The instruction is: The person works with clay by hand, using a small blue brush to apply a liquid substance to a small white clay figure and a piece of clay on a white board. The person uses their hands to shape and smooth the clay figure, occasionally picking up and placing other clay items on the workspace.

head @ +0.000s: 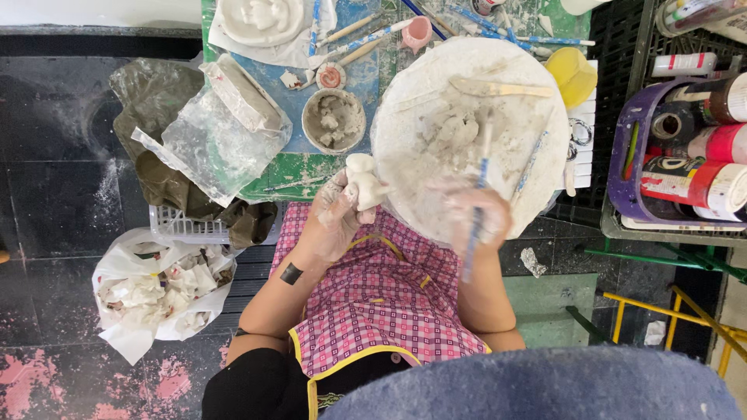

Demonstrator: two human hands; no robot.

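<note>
My left hand (336, 214), smeared with pale clay, grips a small white clay figure (364, 180) and holds it upright at the near edge of a round white board (537, 140). My right hand (476, 214) is closed around a thin blue-handled tool (476, 206) that points up toward a lump of soft clay (455, 134) on the board. A flat wooden stick (502, 88) lies across the far part of the board. Both hands hover above my lap, which a pink checked apron (381, 299) covers.
A small bowl of clay bits (334, 119), a wrapped clay block (243, 97), a white mould (261, 17) and several brushes sit on the green table (299, 167). A yellow cup (572, 74) and a purple tub of paint bottles (685, 148) stand right. A scrap-filled bag (159, 288) lies left.
</note>
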